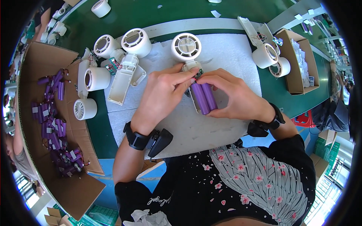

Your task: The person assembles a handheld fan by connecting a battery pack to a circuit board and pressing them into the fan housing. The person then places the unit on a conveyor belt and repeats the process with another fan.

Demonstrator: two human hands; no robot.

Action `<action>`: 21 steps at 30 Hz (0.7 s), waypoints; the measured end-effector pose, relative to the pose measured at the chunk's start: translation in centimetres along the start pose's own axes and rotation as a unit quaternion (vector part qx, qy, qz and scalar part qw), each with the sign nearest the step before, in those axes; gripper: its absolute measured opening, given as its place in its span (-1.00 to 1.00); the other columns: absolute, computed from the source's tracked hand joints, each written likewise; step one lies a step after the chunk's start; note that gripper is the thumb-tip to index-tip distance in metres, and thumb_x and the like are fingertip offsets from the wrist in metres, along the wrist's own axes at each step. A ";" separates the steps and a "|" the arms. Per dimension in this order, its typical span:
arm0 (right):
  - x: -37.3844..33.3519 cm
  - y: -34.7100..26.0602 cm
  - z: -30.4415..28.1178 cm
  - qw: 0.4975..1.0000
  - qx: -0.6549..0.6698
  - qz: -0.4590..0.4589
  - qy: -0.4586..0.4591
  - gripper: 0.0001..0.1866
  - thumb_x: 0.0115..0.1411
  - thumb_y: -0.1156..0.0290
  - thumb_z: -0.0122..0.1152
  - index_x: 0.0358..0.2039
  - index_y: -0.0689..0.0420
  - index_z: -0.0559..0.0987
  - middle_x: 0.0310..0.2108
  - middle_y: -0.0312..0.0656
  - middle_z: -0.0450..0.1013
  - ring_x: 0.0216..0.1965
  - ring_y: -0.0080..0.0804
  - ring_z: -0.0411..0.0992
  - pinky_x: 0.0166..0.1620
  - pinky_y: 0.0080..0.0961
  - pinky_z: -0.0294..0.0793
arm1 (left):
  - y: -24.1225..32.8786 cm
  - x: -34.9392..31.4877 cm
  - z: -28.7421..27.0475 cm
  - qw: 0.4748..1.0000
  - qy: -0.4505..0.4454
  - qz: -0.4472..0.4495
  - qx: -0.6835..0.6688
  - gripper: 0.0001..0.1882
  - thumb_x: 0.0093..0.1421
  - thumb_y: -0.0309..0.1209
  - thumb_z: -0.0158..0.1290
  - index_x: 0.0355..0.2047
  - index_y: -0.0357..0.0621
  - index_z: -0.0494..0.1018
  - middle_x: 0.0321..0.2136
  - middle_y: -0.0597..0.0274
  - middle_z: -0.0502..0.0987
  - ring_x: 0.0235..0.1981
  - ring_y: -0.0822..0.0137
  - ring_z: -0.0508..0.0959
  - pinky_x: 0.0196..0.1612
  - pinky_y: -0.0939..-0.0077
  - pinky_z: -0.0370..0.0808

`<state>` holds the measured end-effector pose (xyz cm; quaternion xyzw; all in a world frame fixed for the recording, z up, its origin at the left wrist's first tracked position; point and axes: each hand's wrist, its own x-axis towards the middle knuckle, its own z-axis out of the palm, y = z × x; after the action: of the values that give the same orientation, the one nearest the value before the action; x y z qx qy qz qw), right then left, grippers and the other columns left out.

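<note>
A white handheld fan [186,47] lies on the padded cloth in front of me, its round grille away from me and its handle opened up. A pack of two purple battery cells [203,98] sits over the open handle. My right hand [237,94] grips the pack from the right, thumb at its near end and fingers at its far end. My left hand [164,88] is closed in a pinch at the top of the handle, beside a small green circuit board [198,71]. A bit of red wire shows at its fingertips; what they pinch is mostly hidden.
At left stands a cardboard box [85,143] of purple battery packs [52,126]. Several white fan bodies [97,79] and an opened handle shell [122,83] lie left of the cloth [162,52]. More fan parts [265,55] and a box of white pieces [315,81] stand at right.
</note>
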<state>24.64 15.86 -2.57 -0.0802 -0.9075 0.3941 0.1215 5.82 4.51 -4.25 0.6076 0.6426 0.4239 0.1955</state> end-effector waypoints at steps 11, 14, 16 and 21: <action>-0.7 -0.5 0.5 0.999 -0.033 -0.019 0.019 -0.40 -0.26 0.53 0.52 -0.10 0.19 0.55 0.07 -0.05 0.37 -0.11 -0.12 0.45 -0.09 -0.36 0.53 | 0.0 0.1 -0.6 0.998 -0.047 -0.040 -0.014 -0.70 0.16 -0.49 0.11 -0.07 -0.03 0.57 -0.09 -0.22 0.51 -0.14 0.00 0.60 -0.15 0.43 0.54; -0.8 -0.5 0.6 0.997 -0.062 -0.034 0.026 -0.42 -0.26 0.53 0.52 -0.12 0.20 0.56 0.09 -0.02 0.37 -0.13 -0.12 0.46 -0.12 -0.36 0.54 | 0.0 0.1 -0.7 0.998 -0.047 -0.038 -0.015 -0.71 0.17 -0.47 0.11 -0.07 -0.03 0.57 -0.09 -0.21 0.52 -0.15 0.01 0.61 -0.15 0.43 0.54; -0.9 -0.7 0.7 0.995 -0.089 -0.035 0.027 -0.43 -0.27 0.52 0.52 -0.14 0.20 0.57 0.09 0.00 0.37 -0.15 -0.13 0.46 -0.14 -0.36 0.54 | 0.0 0.1 -0.7 0.998 -0.048 -0.037 -0.011 -0.71 0.17 -0.46 0.11 -0.07 -0.03 0.57 -0.10 -0.21 0.52 -0.17 0.01 0.62 -0.16 0.44 0.54; -1.1 -1.0 1.1 0.990 -0.133 -0.040 0.036 -0.46 -0.28 0.52 0.52 -0.18 0.19 0.58 0.09 0.01 0.37 -0.15 -0.14 0.46 -0.16 -0.36 0.55 | 0.1 0.2 -0.6 0.999 -0.047 -0.026 -0.006 -0.69 0.15 -0.47 0.14 -0.07 -0.03 0.57 -0.11 -0.20 0.53 -0.18 0.02 0.62 -0.16 0.44 0.54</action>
<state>25.30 14.18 -2.72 -0.0733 -0.9494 0.2615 0.1575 5.41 4.53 -3.76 0.6087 0.6455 0.3935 0.2407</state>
